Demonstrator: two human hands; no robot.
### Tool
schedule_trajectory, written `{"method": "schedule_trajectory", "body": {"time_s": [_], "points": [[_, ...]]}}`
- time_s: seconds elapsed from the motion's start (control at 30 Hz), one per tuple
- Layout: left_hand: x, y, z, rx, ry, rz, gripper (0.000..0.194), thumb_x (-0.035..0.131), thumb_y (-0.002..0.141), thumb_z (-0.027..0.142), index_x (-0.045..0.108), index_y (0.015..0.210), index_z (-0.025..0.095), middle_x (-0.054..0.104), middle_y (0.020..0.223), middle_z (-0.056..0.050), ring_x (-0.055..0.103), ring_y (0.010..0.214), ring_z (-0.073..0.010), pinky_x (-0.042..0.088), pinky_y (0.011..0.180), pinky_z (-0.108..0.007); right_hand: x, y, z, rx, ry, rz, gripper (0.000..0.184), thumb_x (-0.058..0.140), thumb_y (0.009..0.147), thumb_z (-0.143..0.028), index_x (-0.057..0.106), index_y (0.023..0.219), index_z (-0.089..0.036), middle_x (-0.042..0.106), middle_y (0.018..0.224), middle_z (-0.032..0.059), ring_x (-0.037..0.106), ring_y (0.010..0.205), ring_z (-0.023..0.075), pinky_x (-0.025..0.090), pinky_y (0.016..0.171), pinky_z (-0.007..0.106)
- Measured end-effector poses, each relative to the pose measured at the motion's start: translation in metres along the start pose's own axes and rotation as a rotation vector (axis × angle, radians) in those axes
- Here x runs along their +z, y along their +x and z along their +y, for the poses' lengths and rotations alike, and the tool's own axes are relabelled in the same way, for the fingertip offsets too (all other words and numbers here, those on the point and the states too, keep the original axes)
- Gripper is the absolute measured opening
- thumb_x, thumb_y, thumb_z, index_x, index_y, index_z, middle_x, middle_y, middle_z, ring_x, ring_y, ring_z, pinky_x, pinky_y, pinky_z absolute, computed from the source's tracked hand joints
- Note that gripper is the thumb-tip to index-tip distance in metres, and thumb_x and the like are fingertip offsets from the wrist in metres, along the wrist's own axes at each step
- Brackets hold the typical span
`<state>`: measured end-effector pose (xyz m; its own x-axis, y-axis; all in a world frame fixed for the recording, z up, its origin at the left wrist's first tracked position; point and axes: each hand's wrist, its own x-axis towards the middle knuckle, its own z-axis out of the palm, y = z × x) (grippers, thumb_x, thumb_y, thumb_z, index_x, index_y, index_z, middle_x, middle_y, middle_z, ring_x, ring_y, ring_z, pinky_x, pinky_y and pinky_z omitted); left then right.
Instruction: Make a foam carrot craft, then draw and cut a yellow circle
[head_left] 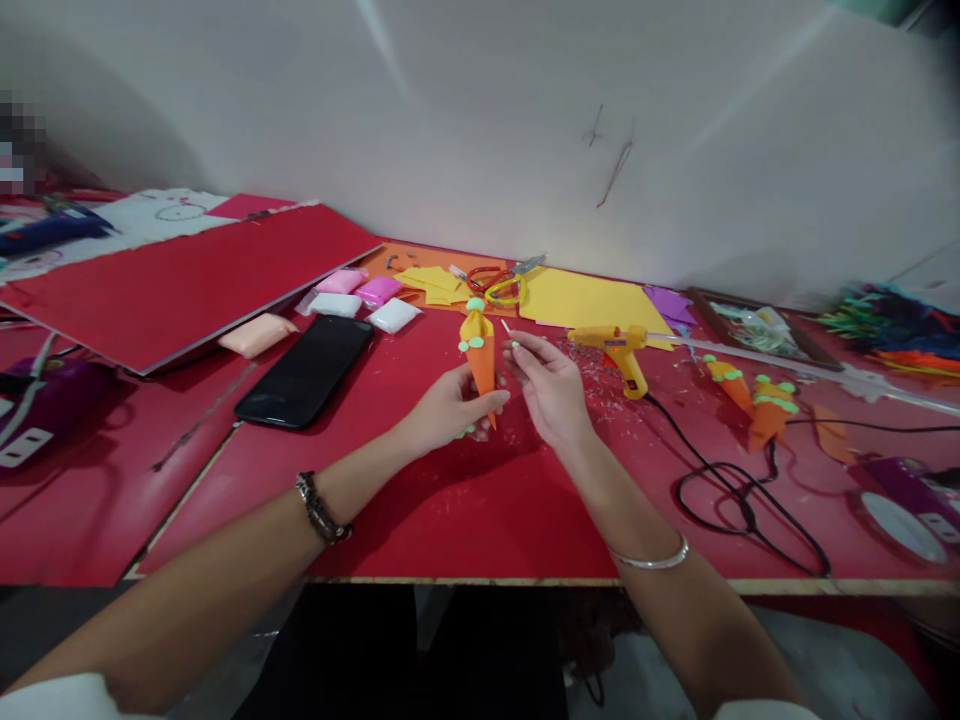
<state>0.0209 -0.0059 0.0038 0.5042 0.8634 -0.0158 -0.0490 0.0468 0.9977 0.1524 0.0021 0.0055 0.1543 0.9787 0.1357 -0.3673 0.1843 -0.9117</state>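
Left hand (448,405): closed round the lower body of an orange cone (483,367), thumb across the front, fingers behind. Cone's near upright, point down, tip poking out below the thumb. Yellow top (475,326) and pale green balls sit above the grip, clear of the fingers.

Right hand (553,390): narrow pinch, thumb and forefinger on a thin white stick (505,326). Stick end is near the cone's upper part, apart from it as far as the view shows. Something small and green shows at those fingertips; too small to tell what.

Handling, judging by looks: cone is very light, thin-walled, likely paper or foam sheet. Fairly stiff lengthwise, but would dent if squeezed hard. Not slippery by the look of it. Weak spots: the narrow tip, which could bend, and the green balls, which could smear or come off. Best hold is mid-body, below the balls, light pressure. Stick looks light and thin, could snap; fingertip pinch suits it.

Around: yellow glue gun (613,345) right of the right hand, its black cord (697,462) looping nearer the person. Two similar cones (772,408) lie farther right on the red surface (442,535). Black phone (307,370) left of the left hand; clay packets (394,316) and scissors (508,288) beyond it.
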Motion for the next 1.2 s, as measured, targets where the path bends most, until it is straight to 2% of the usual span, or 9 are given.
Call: {"method": "schedule_trajectory", "body": {"time_s": [0.07,0.23,0.43,0.6,0.9,1.07,1.2], "points": [[0.0000,0.0001,-0.0004,-0.008,0.022,0.000,0.021,0.056,0.074,0.028,0.044,0.084,0.015,0.050,0.053,0.006,0.049,0.040,-0.0060,0.043,0.041,-0.018,-0.0003,-0.0004,-0.0002,-0.025,-0.010,-0.005,0.016,0.063,0.067,-0.022,0.064,0.083,-0.020,0.064,0.080,-0.0006,0.059,0.076,0.0096,0.047,0.078,0.027],[0.0039,-0.0015,-0.0001,-0.029,0.054,0.002,0.021,0.058,0.072,0.028,0.046,0.082,0.015,0.051,0.056,0.005,0.050,0.041,-0.0057,0.043,0.042,-0.018,-0.0008,-0.0039,-0.0040,-0.161,-0.153,-0.033,0.011,0.061,0.071,-0.026,0.064,0.080,-0.021,0.062,0.076,-0.0020,0.054,0.063,0.0063,0.047,0.065,0.022],[0.0085,-0.0018,-0.0019,-0.024,0.070,-0.031,0.019,0.058,0.072,0.028,0.045,0.076,0.015,0.049,0.053,0.006,0.050,0.042,-0.0059,0.045,0.043,-0.019,0.0022,-0.0064,-0.0060,-0.264,-0.264,-0.102,0.010,0.061,0.071,-0.025,0.065,0.080,-0.023,0.060,0.080,-0.0008,0.055,0.076,0.0103,0.046,0.070,0.024],[0.0082,-0.0016,-0.0039,-0.027,0.050,-0.034,0.019,0.058,0.072,0.027,0.046,0.080,0.014,0.050,0.057,0.005,0.050,0.043,-0.0055,0.046,0.044,-0.019,0.0010,-0.0060,-0.0051,-0.312,-0.365,-0.144,0.011,0.058,0.073,-0.025,0.066,0.081,-0.024,0.055,0.082,-0.0003,0.054,0.077,0.0107,0.045,0.071,0.024],[0.0089,-0.0018,-0.0031,-0.011,0.084,-0.027,0.020,0.058,0.072,0.027,0.045,0.080,0.014,0.049,0.054,0.006,0.051,0.043,-0.0059,0.045,0.044,-0.019,-0.0026,-0.0022,0.0012,-0.247,-0.270,-0.130,0.011,0.058,0.074,-0.029,0.065,0.080,-0.025,0.056,0.087,0.0003,0.053,0.085,0.0120,0.044,0.078,0.027],[0.0089,-0.0022,-0.0020,-0.009,0.088,-0.031,0.017,0.057,0.073,0.025,0.045,0.079,0.014,0.050,0.056,0.006,0.051,0.044,-0.0053,0.045,0.044,-0.018,-0.0002,-0.0048,-0.0017,-0.084,-0.206,-0.177,0.027,0.059,0.071,-0.032,0.059,0.098,-0.027,0.059,0.095,0.0006,0.054,0.078,0.0109,0.046,0.059,0.021],[0.0086,-0.0029,-0.0014,-0.002,0.094,-0.027,0.017,0.056,0.073,0.024,0.045,0.080,0.014,0.050,0.057,0.005,0.051,0.044,-0.0051,0.045,0.044,-0.017,0.0020,-0.0075,-0.0051,-0.015,-0.198,-0.225,0.034,0.057,0.072,-0.035,0.056,0.106,-0.028,0.060,0.098,0.0005,0.055,0.073,0.0105,0.043,0.052,0.021]]}}
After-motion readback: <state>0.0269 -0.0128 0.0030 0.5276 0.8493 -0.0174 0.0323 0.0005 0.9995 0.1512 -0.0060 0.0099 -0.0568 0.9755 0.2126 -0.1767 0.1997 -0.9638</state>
